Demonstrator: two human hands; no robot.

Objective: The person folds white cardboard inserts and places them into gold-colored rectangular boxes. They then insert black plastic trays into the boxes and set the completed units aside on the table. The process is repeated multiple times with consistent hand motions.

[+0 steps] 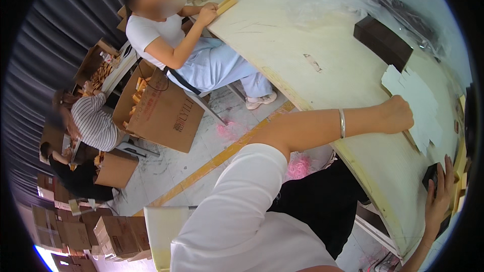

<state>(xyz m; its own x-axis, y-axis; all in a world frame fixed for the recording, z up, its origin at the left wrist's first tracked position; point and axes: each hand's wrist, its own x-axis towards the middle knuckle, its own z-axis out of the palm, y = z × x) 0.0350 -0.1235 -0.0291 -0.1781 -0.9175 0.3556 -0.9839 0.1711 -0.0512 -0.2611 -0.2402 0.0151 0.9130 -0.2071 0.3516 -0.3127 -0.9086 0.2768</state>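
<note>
Cream-surfaced table [272,45]: on its right part, the left hand [397,116], curled closed, interior hidden, adjoins a jagged white sheet [424,102]; dragging could tear it. Near the table's right edge, the right hand [439,199], fingers spread, touches a black object [429,175]; slipping could displace it.

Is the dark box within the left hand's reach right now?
Probably yes: only flat white sheets seem to lie between the left hand and the dark box, nothing tall blocking.
</note>
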